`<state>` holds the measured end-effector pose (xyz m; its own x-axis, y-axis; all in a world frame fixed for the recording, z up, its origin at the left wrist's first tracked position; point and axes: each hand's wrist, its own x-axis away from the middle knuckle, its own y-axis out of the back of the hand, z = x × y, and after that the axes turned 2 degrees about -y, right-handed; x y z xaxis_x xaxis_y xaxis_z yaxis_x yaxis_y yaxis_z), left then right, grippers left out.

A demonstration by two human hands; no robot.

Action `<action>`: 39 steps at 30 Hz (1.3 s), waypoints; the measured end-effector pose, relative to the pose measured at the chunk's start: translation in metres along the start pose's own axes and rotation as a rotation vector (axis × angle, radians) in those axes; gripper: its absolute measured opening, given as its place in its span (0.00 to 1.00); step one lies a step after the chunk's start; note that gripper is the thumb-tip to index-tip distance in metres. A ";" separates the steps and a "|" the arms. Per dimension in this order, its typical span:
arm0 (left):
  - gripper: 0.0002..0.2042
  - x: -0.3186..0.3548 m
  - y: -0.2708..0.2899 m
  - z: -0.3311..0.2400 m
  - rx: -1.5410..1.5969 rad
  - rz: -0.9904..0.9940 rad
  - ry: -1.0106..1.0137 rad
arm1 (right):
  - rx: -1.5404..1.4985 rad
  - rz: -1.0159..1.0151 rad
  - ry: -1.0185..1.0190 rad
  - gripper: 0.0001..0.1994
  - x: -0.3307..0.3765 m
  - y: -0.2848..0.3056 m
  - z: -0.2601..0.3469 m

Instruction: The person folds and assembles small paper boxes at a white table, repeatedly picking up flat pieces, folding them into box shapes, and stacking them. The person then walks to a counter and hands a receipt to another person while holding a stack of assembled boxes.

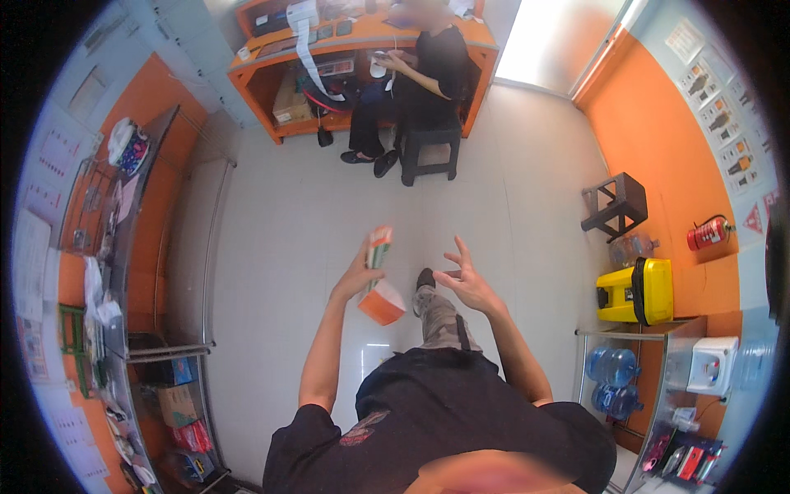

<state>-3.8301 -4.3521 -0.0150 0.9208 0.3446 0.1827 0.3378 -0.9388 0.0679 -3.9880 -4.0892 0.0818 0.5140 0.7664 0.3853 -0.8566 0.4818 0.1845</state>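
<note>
We stand on a pale tiled floor (280,247). On it rest a dark stool (615,204) by the orange wall, a clear water bottle (632,245) just beside a yellow container (638,291), and a second black stool (428,148) at the orange desk (271,74).

Orange-and-white box (381,276), orange desk (362,41), yellow case (638,291), white tiled floor (288,230).
</note>
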 end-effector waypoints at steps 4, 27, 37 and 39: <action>0.48 -0.034 0.069 0.123 -0.243 -0.139 0.339 | 0.091 -0.040 -0.105 0.49 -0.092 0.062 0.006; 0.55 -0.332 0.229 0.054 -0.190 -0.228 0.868 | 0.387 0.300 -0.118 0.30 -0.526 0.193 0.129; 0.57 -0.370 0.170 -0.028 0.071 -0.515 0.806 | 0.383 0.672 -0.130 0.30 -0.625 0.230 0.143; 0.55 -0.349 0.120 -0.012 -0.073 -0.454 0.853 | 0.413 0.766 -0.102 0.31 -0.632 0.239 0.140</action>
<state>-4.1137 -4.5849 -0.0594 0.2448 0.5862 0.7723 0.5869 -0.7236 0.3632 -4.5244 -4.5182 0.0093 -0.1987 0.7649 0.6128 -0.9225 -0.3571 0.1466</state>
